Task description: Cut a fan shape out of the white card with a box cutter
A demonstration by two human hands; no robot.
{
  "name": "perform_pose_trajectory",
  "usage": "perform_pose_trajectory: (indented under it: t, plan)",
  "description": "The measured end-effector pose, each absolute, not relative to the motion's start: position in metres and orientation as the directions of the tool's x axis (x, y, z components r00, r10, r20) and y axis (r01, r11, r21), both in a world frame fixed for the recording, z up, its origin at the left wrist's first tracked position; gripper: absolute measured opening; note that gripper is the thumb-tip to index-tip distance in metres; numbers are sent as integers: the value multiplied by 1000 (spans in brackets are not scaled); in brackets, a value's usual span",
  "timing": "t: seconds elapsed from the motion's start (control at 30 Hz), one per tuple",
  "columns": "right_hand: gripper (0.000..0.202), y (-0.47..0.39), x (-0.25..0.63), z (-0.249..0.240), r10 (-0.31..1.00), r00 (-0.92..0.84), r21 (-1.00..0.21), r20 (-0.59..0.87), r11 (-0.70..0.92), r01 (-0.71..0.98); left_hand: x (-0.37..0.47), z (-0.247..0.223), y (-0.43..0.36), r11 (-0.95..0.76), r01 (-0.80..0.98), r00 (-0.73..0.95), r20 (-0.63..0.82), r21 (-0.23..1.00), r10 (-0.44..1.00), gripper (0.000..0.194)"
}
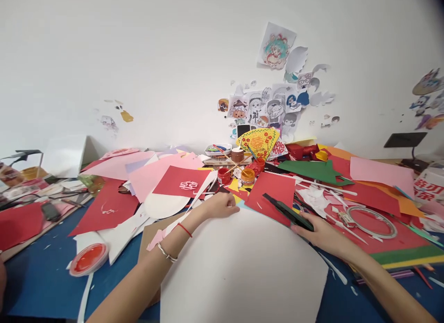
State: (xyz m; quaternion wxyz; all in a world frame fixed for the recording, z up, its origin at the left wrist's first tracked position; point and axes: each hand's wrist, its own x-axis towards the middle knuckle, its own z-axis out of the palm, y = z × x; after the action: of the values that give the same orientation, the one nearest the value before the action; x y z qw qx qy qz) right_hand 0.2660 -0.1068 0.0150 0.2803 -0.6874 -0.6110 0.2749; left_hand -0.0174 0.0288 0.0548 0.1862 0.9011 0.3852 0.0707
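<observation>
A large white paper sheet bows upward in front of me. At its far edge my left hand is closed, fingers curled on the paper. My right hand grips a long, narrow dark green and black tool, whose exact kind I cannot make out. It points away to the left, over a red paper sheet just beyond the white one. Left of my left hand lies red paper with a white cut-out character, above a rounded white piece.
Open paint jars with brushes stand mid-table, before a yellow fan-shaped piece. A lid of red paint sits at left. Coloured paper and a ring-shaped frame lie right. Another person's part shows at the left edge.
</observation>
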Motion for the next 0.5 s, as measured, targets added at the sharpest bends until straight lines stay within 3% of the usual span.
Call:
perform_pose_trajectory:
  t: [0.13,0.23,0.37,0.5]
  plan:
    - [41,-107,257,27,983,-1,-779,-184,-145,610,-15,66,27,-630,647,704,-18,429,710,29]
    - [35,-109,263,44,996,3,-779,-94,-76,622,-22,87,32,-605,670,657,35,431,753,30]
    - [38,-117,282,76,997,71,-727,44,-17,686,-54,120,50,-475,787,450,161,394,879,30]
    - [38,-134,306,110,970,190,-688,154,-32,725,-91,153,55,-375,842,299,243,387,923,10]
